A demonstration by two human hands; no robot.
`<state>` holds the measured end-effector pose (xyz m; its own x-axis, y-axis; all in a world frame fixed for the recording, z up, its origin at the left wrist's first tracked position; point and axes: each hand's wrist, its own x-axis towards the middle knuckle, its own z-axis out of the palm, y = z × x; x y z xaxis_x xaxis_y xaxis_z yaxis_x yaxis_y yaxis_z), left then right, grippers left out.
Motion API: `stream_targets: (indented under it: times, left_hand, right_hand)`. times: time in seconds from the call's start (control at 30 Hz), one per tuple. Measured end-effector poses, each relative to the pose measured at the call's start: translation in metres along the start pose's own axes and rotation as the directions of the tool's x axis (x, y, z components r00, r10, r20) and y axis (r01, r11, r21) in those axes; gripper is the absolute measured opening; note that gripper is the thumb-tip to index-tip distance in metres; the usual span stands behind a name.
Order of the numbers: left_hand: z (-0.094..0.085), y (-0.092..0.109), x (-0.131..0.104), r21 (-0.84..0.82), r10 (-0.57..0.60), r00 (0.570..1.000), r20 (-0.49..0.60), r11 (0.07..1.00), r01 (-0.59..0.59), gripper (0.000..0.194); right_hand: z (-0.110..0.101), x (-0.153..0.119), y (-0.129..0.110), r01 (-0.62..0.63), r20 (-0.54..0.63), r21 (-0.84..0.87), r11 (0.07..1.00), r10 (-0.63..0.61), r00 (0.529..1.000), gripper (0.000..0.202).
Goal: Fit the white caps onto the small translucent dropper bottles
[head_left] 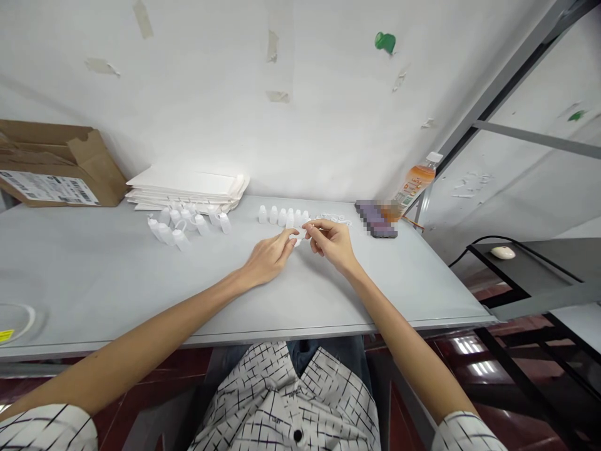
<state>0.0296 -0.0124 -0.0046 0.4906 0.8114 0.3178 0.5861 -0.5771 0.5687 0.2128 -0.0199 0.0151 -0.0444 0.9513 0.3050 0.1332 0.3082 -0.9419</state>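
Observation:
My left hand (268, 258) rests at the middle of the table, its thumb and fingers closed on a small white bottle (297, 242) that is mostly hidden. Close beside it, my right hand (332, 242) pinches what looks like a thin white string at the bottle, too fine to see clearly. Just behind the hands stands a row of small white plastic bottles (273, 215). A bundle of white strings (337, 218) lies beyond my right hand. To the left is a group of similar bottles (180, 239), some with string loops on them.
A stack of white sheets (188, 185) and an open cardboard box (61, 164) are at the back left. A phone (375, 218) and an orange drink bottle (413, 185) sit at the back right. A clear ring-shaped item (29, 319) lies at the left front edge.

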Motion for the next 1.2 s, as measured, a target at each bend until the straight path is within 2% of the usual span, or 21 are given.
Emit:
stream_targets:
  times: [0.2, 0.43, 0.7, 1.03, 1.2]
  left_hand:
    - [0.0014, -0.0010, 0.0014, -0.002, 0.048, 0.997, -0.053, 0.999, -0.048, 0.037]
    - [-0.0008, 0.0001, 0.0005, 0.018, -0.056, 0.979, -0.196, 0.998, 0.060, 0.028]
    - [0.0002, 0.0012, -0.0018, -0.070, -0.059, 0.989, -0.137, 0.996, 0.049, 0.025]
    - [0.0016, 0.0016, -0.0027, -0.094, -0.032, 0.992, -0.120, 0.995, 0.021, 0.024]
    - [0.0021, 0.0013, -0.0026, -0.106, 0.000, 0.994, -0.112, 0.994, -0.012, 0.023]
  right_hand:
    - [-0.0011, 0.0013, 0.0050, 0.027, -0.012, -0.018, 0.999, -0.027, 1.000, 0.042]
    - [-0.0018, 0.0008, 0.0093, -0.027, 0.117, -0.061, 0.998, 0.034, 0.993, 0.046]
    - [-0.0003, -0.0013, 0.0053, -0.128, 0.234, -0.026, 0.991, 0.130, 0.964, 0.052]
    - [0.0026, -0.0016, 0.0046, -0.130, 0.209, -0.007, 0.992, 0.128, 0.969, 0.053]
    - [0.0021, -0.0032, 0.0016, -0.169, 0.228, 0.031, 0.985, 0.158, 0.961, 0.049]
